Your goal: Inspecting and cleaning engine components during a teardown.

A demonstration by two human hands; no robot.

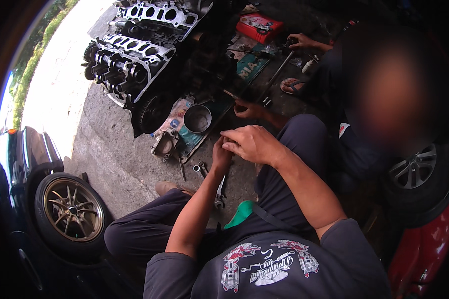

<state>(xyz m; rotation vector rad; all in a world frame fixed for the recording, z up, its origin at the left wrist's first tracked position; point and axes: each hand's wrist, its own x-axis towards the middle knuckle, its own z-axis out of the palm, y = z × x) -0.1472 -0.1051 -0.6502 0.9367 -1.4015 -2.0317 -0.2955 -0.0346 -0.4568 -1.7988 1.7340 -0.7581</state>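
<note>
Round grey metal bowl [189,119], on teal printed sheet [188,140], just beyond both hands: probably light, stiff, perhaps oily; best held by its rim. Left hand [222,154], right hand [256,143]: touching, right fingers bent; grip, I cannot tell.

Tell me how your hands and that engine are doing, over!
Left hand and right hand together; can't tell if anything's held. Engine ahead-left, neither touching it. Co-worker's hand close beyond.

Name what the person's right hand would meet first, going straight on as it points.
The right hand would probably meet the left hand first, right by its fingertips; depth between them is hard to judge.
</note>
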